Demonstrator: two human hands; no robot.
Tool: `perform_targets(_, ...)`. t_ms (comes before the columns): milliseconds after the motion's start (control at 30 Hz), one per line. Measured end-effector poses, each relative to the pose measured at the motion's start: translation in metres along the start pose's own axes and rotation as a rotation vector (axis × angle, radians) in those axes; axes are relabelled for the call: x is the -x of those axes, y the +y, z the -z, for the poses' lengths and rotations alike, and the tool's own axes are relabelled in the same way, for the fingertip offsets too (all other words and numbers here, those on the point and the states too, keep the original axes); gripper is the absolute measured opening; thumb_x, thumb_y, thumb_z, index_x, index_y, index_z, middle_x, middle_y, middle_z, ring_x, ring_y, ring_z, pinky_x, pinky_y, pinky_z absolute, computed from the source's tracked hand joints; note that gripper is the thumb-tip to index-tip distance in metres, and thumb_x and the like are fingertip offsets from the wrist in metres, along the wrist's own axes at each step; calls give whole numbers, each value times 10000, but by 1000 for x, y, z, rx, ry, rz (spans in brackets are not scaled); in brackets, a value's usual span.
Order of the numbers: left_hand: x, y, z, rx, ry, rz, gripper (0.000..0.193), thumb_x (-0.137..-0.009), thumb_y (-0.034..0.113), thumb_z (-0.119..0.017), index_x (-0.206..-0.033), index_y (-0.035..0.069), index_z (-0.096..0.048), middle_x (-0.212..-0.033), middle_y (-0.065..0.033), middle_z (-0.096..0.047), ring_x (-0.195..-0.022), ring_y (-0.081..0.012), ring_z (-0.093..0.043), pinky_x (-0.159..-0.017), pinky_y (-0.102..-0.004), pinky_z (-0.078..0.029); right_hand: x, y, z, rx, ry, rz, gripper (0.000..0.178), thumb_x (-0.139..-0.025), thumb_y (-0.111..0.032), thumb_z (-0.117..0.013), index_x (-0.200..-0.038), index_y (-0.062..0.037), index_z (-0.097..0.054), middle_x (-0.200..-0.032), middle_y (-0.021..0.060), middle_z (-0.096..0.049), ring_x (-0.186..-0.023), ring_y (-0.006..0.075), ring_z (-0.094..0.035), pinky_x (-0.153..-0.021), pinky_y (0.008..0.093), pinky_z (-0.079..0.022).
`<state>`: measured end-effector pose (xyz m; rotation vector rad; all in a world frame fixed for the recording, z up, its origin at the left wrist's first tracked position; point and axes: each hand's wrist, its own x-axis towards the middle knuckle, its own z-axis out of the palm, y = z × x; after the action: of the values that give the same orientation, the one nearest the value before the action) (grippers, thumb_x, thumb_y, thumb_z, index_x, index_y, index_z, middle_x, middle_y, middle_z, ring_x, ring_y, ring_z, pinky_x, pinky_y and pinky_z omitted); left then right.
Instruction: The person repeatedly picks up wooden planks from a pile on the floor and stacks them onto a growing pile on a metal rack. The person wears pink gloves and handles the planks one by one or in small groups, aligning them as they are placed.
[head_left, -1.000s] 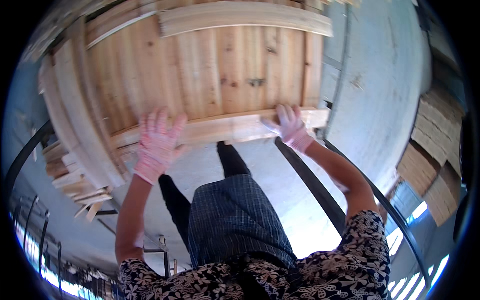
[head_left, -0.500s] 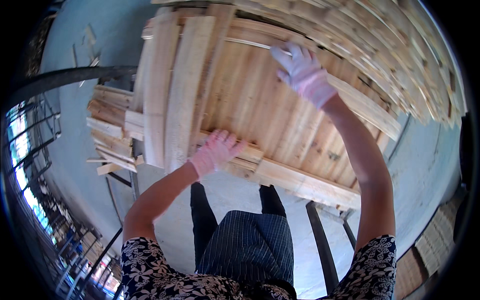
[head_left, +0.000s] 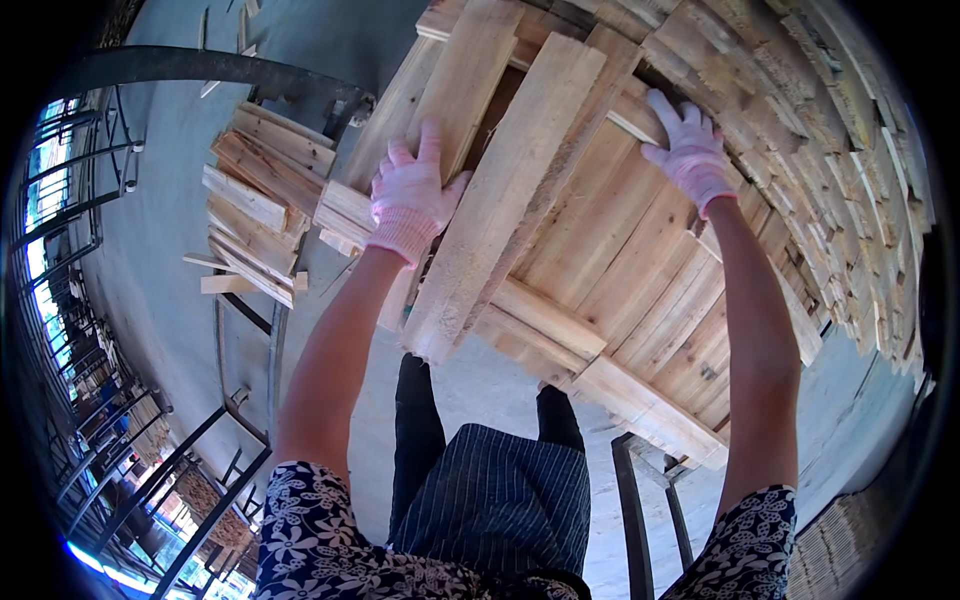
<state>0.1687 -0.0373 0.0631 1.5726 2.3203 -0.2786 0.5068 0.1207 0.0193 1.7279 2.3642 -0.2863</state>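
Note:
My left hand (head_left: 413,198), in a pink and white glove, lies with its fingers spread on a pale plank (head_left: 470,75) at the left end of a wooden panel (head_left: 615,235) of boards laid side by side. Just right of that hand, another loose plank (head_left: 515,180) crosses the panel from far to near. On the far side, my gloved right hand (head_left: 690,155) rests at the far rail (head_left: 634,112), thumb apart from the fingers. Its fingertips are partly lost against the stacked wood. A near rail (head_left: 655,405) runs along the panel's front edge.
A tall stack of boards (head_left: 790,120) rises along the far right. Short wood offcuts (head_left: 262,200) are piled left of the panel, below a dark curved metal bar (head_left: 200,66). Metal legs (head_left: 640,515) stand at the near right. Metal racks line the left edge.
My left hand has gone from the near rail up onto the loose planks at the left. My right hand stays near the far rail. The panel and planks appear shifted right and turned in view.

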Motion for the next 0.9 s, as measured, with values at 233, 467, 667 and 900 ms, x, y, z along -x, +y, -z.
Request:
perform_targets(233, 0, -5, 30, 179, -68, -5, 887, -860, 410, -764, -1565, 355, -227, -1398, -243, -446, -1266, -438, -532, -1017, -536, -495, 38, -50, 37, 240, 31, -14, 640, -935, -374, -665, -1515, -297, -407, -1525, 170, -401, -1375, 384, -424, -1131, 558, -328)
perform_targets(467, -69, -35, 65, 53, 2, -64, 847, -842, 399, -776, -1535, 316, -298, -1347, -209, -488, -1234, -427, -558, -967, -528, -521, 104, -233, 51, -729, -34, -462, 1025, -769, -512, -805, -1572, -173, -267, -1502, 314, -329, -1332, 484, -434, -1086, 566, -404)
perform_targets(667, -61, -53, 38, 97, 15, -181, 838, -878, 462, -712, -1575, 287, -282, -1382, -209, -482, -1274, -414, -535, -983, -557, -492, 86, -282, 20, -486, 165, -709, 1050, -761, -430, -785, -1588, -127, -212, -1541, 332, -250, -1378, 523, -376, -1070, 568, -421)
perform_targets(900, -51, -66, 58, 166, -165, -96, 790, -916, 431, -669, -1578, 262, -271, -1428, -250, -458, -1249, -427, -546, -998, -581, -451, 79, -289, 43, -560, -74, -915, 1083, -786, -438, -767, -1623, -186, -126, -1382, 284, -400, -1203, 471, -586, -977, 554, -500)
